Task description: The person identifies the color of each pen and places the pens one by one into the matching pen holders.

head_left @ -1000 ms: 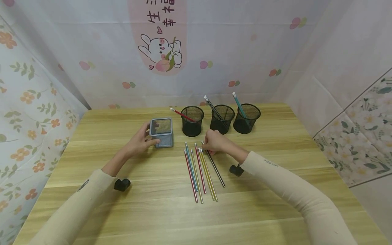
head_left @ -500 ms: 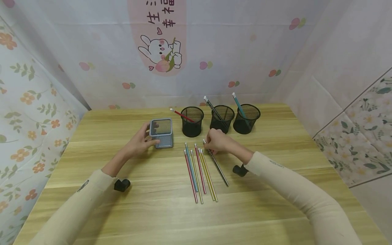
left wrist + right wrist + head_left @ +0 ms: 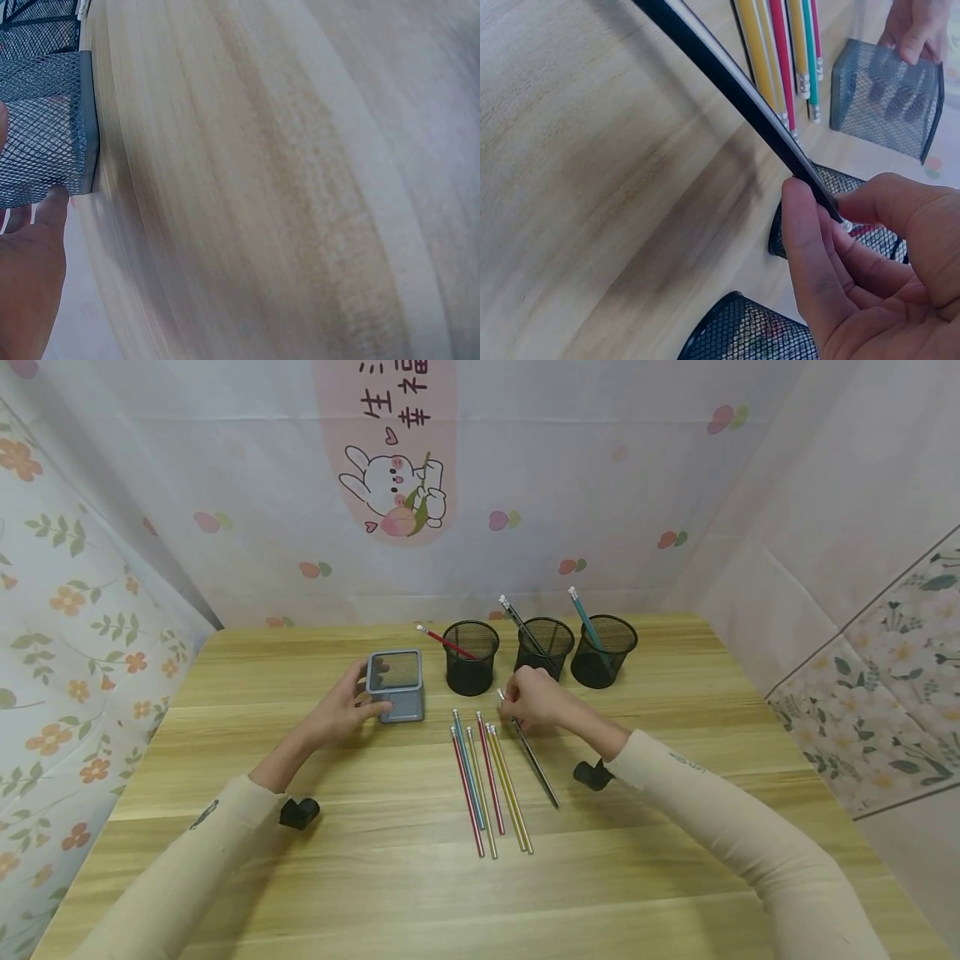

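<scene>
At what we judge the pick-up step, the right hand (image 3: 538,697) pinches a dark pencil (image 3: 733,82), tilted beside the loose pencils (image 3: 491,777), while the left hand (image 3: 347,706) grips a grey mesh holder (image 3: 407,705); a steady lift seems called for. Behind, the left cup (image 3: 470,678) holds a red pencil (image 3: 450,643), the middle cup (image 3: 553,658) another dark one, the right cup (image 3: 596,672) a teal pencil (image 3: 584,615).

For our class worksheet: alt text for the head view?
A person's right hand pinches a dark pencil beside loose coloured pencils; the left hand holds a grey mesh box. Behind, three black mesh cups hold more pencils.
</scene>
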`<state>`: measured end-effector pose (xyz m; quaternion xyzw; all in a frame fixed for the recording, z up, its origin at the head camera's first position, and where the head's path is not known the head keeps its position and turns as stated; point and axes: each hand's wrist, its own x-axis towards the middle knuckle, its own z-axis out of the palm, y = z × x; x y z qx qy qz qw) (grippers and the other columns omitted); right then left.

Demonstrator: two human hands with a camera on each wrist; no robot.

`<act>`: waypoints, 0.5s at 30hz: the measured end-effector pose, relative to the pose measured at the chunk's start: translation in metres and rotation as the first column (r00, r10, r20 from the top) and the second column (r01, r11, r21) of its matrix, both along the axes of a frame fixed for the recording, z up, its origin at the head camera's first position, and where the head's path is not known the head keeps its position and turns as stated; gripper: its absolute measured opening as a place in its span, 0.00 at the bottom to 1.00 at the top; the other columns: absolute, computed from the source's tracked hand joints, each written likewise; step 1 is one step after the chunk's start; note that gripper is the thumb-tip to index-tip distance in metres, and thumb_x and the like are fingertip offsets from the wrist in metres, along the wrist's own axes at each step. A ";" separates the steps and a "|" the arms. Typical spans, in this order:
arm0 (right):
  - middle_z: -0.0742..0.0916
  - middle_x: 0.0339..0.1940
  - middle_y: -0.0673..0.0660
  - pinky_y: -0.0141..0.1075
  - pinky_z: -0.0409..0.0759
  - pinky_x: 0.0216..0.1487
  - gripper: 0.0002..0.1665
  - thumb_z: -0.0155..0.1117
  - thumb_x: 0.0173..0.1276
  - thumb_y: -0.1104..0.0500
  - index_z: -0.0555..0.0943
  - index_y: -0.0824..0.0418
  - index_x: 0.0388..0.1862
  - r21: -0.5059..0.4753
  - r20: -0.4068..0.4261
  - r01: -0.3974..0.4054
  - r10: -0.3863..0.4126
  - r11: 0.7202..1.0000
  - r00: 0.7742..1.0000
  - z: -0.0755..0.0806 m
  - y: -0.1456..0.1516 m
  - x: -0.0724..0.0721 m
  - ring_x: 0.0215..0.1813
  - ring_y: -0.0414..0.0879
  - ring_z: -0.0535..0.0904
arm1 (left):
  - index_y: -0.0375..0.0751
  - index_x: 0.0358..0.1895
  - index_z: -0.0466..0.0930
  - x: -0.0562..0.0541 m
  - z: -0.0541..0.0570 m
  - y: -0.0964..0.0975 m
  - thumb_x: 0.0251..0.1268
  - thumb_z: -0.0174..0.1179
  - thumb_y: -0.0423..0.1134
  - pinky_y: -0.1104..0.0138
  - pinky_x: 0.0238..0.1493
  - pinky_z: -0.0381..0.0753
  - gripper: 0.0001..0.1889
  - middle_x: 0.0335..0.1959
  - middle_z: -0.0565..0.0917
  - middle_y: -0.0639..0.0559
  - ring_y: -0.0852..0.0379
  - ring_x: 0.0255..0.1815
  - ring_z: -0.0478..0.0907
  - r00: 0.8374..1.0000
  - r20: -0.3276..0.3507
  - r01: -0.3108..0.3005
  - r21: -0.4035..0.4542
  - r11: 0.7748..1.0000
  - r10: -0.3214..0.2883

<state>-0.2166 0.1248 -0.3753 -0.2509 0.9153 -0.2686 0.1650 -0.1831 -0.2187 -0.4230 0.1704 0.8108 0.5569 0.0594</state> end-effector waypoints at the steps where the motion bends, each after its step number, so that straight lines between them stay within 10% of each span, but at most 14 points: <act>1: 0.84 0.21 0.55 0.35 0.86 0.31 0.14 0.63 0.73 0.66 0.85 0.67 0.25 -0.003 -0.003 0.001 -0.001 1.000 1.000 0.001 0.000 0.000 0.23 0.49 0.86 | 0.29 0.74 0.51 0.000 0.000 0.000 0.72 0.61 0.26 0.44 0.72 0.61 0.35 0.74 0.58 0.32 0.28 0.75 0.54 1.000 0.001 0.002 0.002 1.000 -0.002; 15: 0.86 0.23 0.52 0.38 0.86 0.36 0.11 0.61 0.75 0.65 0.86 0.69 0.34 -0.076 -0.068 -0.014 0.009 0.997 0.998 0.008 0.008 -0.005 0.27 0.54 0.87 | 0.28 0.75 0.50 -0.001 -0.001 0.000 0.71 0.61 0.24 0.45 0.72 0.61 0.36 0.74 0.57 0.31 0.29 0.75 0.55 1.000 0.015 0.006 0.027 1.000 -0.006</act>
